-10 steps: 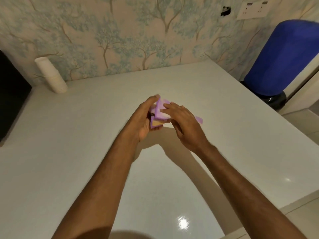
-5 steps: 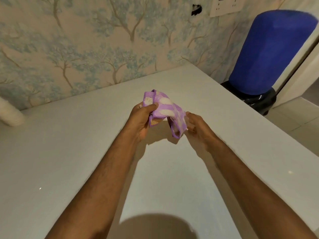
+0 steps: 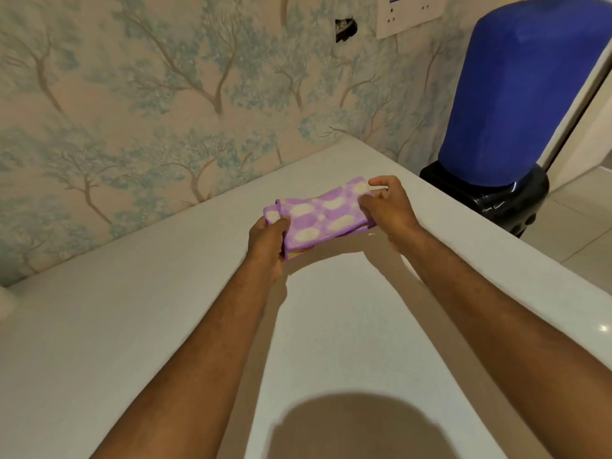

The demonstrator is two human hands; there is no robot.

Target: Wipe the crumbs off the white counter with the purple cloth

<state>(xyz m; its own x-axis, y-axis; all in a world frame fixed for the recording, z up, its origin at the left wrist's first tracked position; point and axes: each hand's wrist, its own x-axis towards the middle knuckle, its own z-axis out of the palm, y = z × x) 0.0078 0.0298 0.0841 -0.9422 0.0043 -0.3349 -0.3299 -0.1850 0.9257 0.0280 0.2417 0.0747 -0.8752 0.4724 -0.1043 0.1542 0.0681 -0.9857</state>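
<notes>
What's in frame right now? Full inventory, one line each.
purple cloth: 1, purple with pale oval patches, folded, held above the counter near its far edge, between both hands
counter: 1, white, fills the lower frame, runs to the wall
wallpaper: 1, beige with blue-green trees, wall behind the counter
socket plate: 1, white, upper wall, right of centre
hole in wall: 1, dark, just left of the socket plate
blue container: 1, blue on a black base, on the floor past the counter's right edge
white object: 1, partly cut off at the left edge, cannot identify
left hand: 1, grips the cloth's left end
right hand: 1, pinches the cloth's right end
</notes>
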